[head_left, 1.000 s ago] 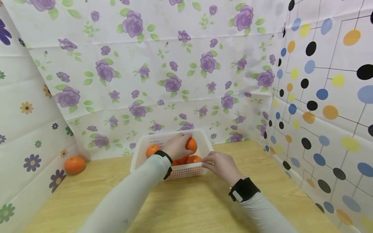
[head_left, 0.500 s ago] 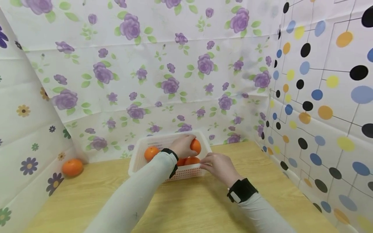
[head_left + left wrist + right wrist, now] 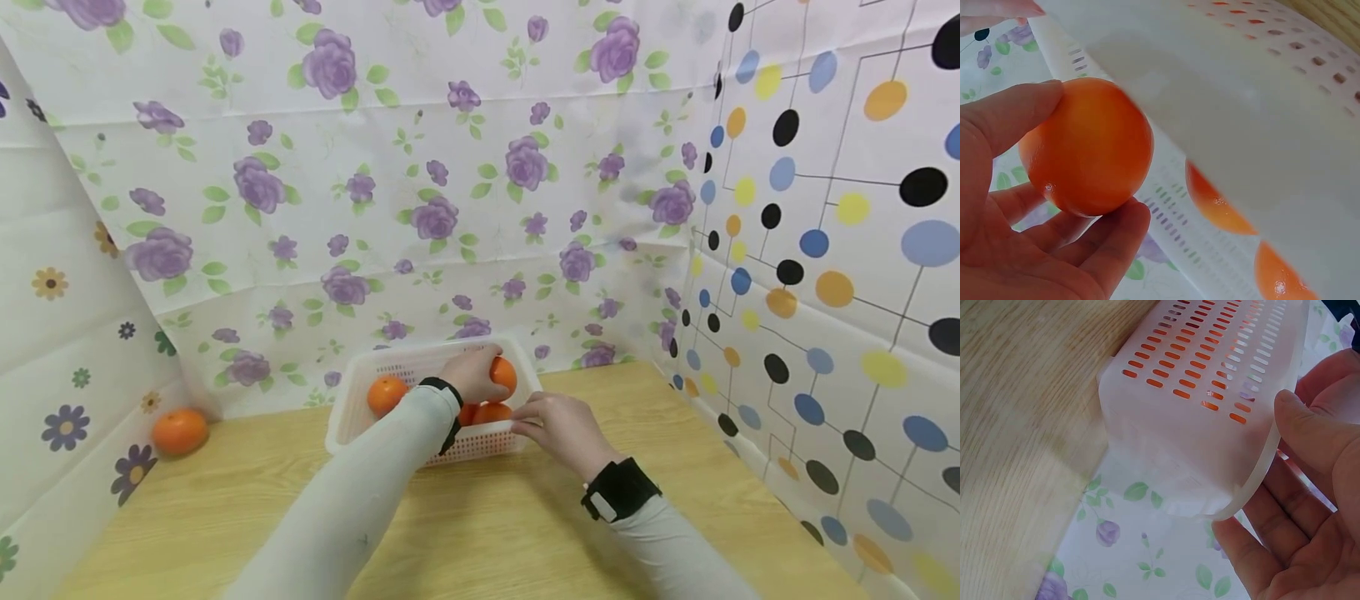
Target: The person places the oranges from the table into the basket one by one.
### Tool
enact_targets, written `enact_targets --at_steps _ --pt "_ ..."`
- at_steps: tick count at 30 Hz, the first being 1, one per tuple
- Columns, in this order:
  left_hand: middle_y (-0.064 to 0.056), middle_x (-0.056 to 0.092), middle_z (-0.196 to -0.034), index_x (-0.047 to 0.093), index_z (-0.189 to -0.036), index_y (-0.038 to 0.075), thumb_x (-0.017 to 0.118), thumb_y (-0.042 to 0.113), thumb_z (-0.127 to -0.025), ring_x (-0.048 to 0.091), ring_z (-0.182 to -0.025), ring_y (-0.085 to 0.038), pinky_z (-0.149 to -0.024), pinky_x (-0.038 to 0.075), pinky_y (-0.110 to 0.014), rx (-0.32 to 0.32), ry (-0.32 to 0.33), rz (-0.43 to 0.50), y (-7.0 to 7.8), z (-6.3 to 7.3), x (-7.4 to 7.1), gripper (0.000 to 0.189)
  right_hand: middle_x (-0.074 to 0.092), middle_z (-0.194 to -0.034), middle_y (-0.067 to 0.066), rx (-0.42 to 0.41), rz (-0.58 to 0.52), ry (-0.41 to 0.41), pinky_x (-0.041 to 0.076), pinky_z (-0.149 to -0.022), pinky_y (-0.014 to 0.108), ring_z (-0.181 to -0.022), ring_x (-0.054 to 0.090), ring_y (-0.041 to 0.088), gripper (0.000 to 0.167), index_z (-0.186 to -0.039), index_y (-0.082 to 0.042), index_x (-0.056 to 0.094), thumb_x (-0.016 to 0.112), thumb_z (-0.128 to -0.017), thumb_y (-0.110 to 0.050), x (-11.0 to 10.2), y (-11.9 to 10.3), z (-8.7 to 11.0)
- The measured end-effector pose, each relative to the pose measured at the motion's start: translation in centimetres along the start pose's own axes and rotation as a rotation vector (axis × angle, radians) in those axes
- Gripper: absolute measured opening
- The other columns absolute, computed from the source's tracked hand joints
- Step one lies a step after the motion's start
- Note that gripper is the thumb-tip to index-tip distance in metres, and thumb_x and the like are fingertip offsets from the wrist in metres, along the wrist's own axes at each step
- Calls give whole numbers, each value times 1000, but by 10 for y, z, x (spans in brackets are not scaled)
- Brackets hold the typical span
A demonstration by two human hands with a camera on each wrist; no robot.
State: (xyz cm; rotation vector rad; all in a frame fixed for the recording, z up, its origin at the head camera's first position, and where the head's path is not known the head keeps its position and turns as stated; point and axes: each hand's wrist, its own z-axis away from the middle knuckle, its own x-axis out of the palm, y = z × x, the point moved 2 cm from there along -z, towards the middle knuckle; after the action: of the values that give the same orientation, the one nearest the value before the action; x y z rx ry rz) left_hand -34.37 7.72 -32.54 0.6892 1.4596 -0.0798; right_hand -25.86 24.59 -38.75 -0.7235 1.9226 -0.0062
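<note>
My left hand (image 3: 472,375) grips an orange (image 3: 1088,147), thumb on one side and fingers curled on the other, inside the right part of a white plastic basket (image 3: 352,375). Below the held fruit, more oranges (image 3: 492,412) lie on the basket's floor, partly hidden by my hand and the front wall. Another orange (image 3: 386,395) sits at the basket's left side. With my right hand (image 3: 562,425) I pinch the basket's rim (image 3: 1266,469) at its front right corner; the thumb presses the outer wall in the right wrist view.
A lone orange (image 3: 180,431) rests on the wooden table (image 3: 480,533) at the far left, beside the flower-printed left sheet. A purple-rose sheet (image 3: 420,283) hangs right behind the basket, and a dotted sheet (image 3: 810,333) borders the right side.
The left hand has shifted slightly right within the basket with the orange in its grip. The right hand keeps its hold on the rim. The head view has shifted slightly.
</note>
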Motion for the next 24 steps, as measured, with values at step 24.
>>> enact_targets --at_steps 24 --pt "-7 69 -110 62 -141 7 84 29 -94 63 -94 -26 -85 57 -40 5 23 -6 -17 -39 28 56 81 -104 -5 9 0 -6 62 -80 35 -94 76 15 13 -105 -18 90 89 -95 -26 -1 -1 0"
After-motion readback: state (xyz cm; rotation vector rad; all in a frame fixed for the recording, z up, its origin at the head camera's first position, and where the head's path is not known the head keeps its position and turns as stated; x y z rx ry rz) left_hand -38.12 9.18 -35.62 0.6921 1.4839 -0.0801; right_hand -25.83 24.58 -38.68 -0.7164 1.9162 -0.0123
